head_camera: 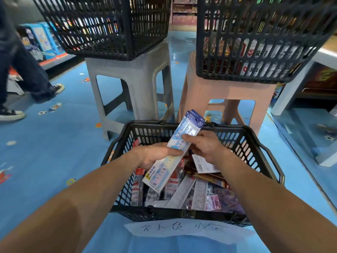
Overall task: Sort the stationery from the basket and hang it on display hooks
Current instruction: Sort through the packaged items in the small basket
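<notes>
In the head view, the two upper baskets [113,33] on the stools [127,75] are cut off by the top edge, and their goods are hard to make out through the mesh. The ruler packs [165,171], two as it seems, are tilted above the floor basket [145,123]. The left hand [156,154] pinches them at the middle, thumb on top. The right hand [206,147] grips them just above, its fingers hidden behind the packs.

rulers [165,170] in left hand [153,154], right hand [206,147], over basket [237,127]
</notes>
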`<state>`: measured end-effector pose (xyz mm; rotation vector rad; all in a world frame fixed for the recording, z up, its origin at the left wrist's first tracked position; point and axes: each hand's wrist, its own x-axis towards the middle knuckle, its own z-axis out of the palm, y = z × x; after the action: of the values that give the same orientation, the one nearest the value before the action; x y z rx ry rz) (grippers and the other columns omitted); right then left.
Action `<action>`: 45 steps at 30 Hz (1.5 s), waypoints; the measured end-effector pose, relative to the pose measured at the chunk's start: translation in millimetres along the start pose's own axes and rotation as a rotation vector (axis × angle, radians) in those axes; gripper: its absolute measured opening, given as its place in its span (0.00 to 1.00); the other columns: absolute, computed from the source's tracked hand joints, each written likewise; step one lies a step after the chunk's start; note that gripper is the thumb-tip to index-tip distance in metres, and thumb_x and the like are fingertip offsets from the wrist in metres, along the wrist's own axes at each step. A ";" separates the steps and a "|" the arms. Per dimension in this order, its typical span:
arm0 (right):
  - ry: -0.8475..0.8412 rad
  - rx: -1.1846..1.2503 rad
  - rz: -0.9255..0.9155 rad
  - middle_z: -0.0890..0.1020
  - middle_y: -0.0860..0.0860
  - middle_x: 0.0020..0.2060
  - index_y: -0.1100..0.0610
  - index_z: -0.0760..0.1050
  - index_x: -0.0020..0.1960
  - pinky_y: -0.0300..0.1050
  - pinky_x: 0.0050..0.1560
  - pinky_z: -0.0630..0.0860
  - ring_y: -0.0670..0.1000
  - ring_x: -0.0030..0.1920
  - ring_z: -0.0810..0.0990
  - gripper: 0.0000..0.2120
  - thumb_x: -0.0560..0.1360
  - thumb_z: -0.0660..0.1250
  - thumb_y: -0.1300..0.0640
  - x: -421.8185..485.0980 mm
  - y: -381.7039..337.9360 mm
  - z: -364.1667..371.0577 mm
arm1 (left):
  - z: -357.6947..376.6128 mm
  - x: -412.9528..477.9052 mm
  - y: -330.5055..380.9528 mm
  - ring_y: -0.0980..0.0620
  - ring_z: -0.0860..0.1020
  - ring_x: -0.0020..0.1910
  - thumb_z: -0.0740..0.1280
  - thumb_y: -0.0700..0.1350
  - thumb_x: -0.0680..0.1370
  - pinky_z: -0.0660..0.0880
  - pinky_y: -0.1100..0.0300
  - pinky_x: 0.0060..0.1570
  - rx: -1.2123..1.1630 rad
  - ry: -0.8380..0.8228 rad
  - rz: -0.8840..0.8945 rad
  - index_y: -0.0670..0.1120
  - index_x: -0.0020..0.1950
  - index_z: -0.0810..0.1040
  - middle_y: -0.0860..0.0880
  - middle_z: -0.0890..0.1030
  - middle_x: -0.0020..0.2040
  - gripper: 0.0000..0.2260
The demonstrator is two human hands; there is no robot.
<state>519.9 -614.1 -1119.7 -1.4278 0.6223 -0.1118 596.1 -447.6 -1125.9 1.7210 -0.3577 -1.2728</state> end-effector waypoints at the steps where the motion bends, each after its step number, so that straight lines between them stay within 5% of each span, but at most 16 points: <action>1: 0.023 -0.015 -0.009 0.88 0.56 0.46 0.59 0.79 0.44 0.41 0.33 0.76 0.49 0.35 0.85 0.07 0.74 0.77 0.61 1.3 0.5 -0.6 | 0.4 -0.8 1.1 0.53 0.84 0.36 0.67 0.47 0.83 0.81 0.60 0.38 -0.021 -0.009 -0.003 0.48 0.59 0.77 0.49 0.85 0.39 0.06; 7: -0.011 -0.009 0.027 0.88 0.52 0.49 0.57 0.78 0.50 0.45 0.44 0.78 0.50 0.45 0.85 0.11 0.76 0.75 0.50 -0.2 2.1 -6.1 | -1.1 2.8 -1.2 0.51 0.85 0.39 0.68 0.48 0.82 0.83 0.56 0.42 -0.017 -0.032 -0.004 0.46 0.60 0.77 0.48 0.86 0.43 0.09; 9: -0.109 -0.002 0.084 0.88 0.51 0.50 0.55 0.81 0.55 0.47 0.48 0.80 0.51 0.50 0.85 0.11 0.76 0.75 0.53 -2.4 3.7 -3.7 | -1.8 7.7 -3.2 0.49 0.85 0.44 0.69 0.49 0.82 0.82 0.53 0.49 -0.001 -0.045 0.010 0.45 0.59 0.77 0.46 0.85 0.47 0.10; 12: -0.164 0.014 0.104 0.87 0.52 0.50 0.55 0.81 0.59 0.44 0.39 0.80 0.51 0.47 0.86 0.12 0.76 0.73 0.61 1.1 6.3 -0.8 | -2.7 13.4 -2.5 0.45 0.82 0.53 0.72 0.50 0.80 0.78 0.47 0.60 0.062 -0.061 0.019 0.44 0.61 0.78 0.44 0.84 0.54 0.14; 16: -0.019 0.010 0.104 0.86 0.57 0.54 0.58 0.79 0.59 0.50 0.46 0.80 0.55 0.51 0.84 0.11 0.77 0.72 0.65 9.2 11.4 -12.4 | -19.6 22.8 -3.8 0.51 0.81 0.55 0.70 0.42 0.78 0.78 0.62 0.47 0.429 0.301 0.135 0.46 0.55 0.83 0.49 0.84 0.54 0.07; 18: 0.018 -0.014 0.134 0.85 0.58 0.55 0.58 0.79 0.57 0.51 0.48 0.79 0.56 0.51 0.83 0.10 0.77 0.71 0.65 11.8 18.1 -22.9 | -34.5 27.7 -15.6 0.49 0.80 0.58 0.69 0.43 0.77 0.79 0.56 0.54 0.767 0.470 0.119 0.48 0.54 0.84 0.49 0.83 0.56 0.07; 21: 0.054 -0.049 0.160 0.85 0.56 0.53 0.60 0.79 0.61 0.46 0.39 0.77 0.53 0.47 0.84 0.12 0.78 0.70 0.66 13.2 24.4 -32.1 | -44.6 29.6 -39.5 0.44 0.78 0.63 0.72 0.48 0.76 0.77 0.52 0.63 1.152 0.490 -0.015 0.45 0.65 0.79 0.45 0.78 0.63 0.18; 26: 0.103 -0.053 0.177 0.85 0.56 0.52 0.61 0.79 0.61 0.46 0.37 0.78 0.53 0.46 0.84 0.13 0.77 0.71 0.66 20.6 30.7 -32.8 | -41.3 35.1 -50.5 0.41 0.76 0.63 0.75 0.44 0.75 0.76 0.48 0.61 1.215 0.597 0.104 0.44 0.70 0.67 0.43 0.72 0.65 0.27; 30: 0.090 -0.071 0.190 0.85 0.56 0.53 0.61 0.79 0.62 0.44 0.36 0.76 0.52 0.47 0.84 0.14 0.77 0.72 0.65 22.1 33.4 -29.2 | -37.4 36.2 -52.6 0.42 0.78 0.60 0.70 0.42 0.78 0.77 0.49 0.55 1.322 0.583 0.055 0.47 0.66 0.73 0.44 0.79 0.62 0.16; 35: 0.071 -0.049 0.191 0.85 0.57 0.55 0.60 0.78 0.61 0.46 0.38 0.77 0.53 0.47 0.83 0.13 0.77 0.72 0.66 17.0 31.7 -27.6 | -45.8 21.7 -52.3 0.46 0.76 0.49 0.65 0.51 0.79 0.71 0.54 0.44 1.213 0.616 0.239 0.52 0.50 0.69 0.49 0.77 0.49 0.06; 39: 0.073 -0.006 0.171 0.85 0.58 0.53 0.60 0.77 0.60 0.47 0.38 0.77 0.54 0.47 0.83 0.13 0.77 0.72 0.67 10.2 24.0 -26.1 | -47.7 14.0 -48.0 0.46 0.77 0.45 0.62 0.51 0.81 0.72 0.56 0.41 0.989 0.608 0.188 0.48 0.49 0.72 0.45 0.79 0.48 0.07; 43: 0.104 -0.022 0.153 0.84 0.58 0.54 0.60 0.74 0.62 0.47 0.39 0.79 0.54 0.45 0.83 0.16 0.76 0.73 0.65 4.2 15.8 -21.7 | -30.9 1.7 -28.7 0.40 0.72 0.67 0.57 0.48 0.86 0.72 0.52 0.60 0.644 0.543 0.108 0.42 0.67 0.74 0.41 0.76 0.65 0.15; 45: 0.127 -0.025 0.141 0.84 0.57 0.51 0.59 0.74 0.60 0.46 0.38 0.79 0.53 0.43 0.83 0.15 0.76 0.73 0.65 2.3 12.3 -18.4 | -21.9 -0.8 -20.1 0.42 0.73 0.66 0.54 0.45 0.86 0.72 0.50 0.65 0.529 0.509 0.127 0.44 0.71 0.70 0.43 0.74 0.70 0.15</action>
<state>509.7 -629.3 -1132.4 -1.4040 0.8295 -0.0835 609.1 -425.5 -1141.1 2.3462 -0.5180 -0.6362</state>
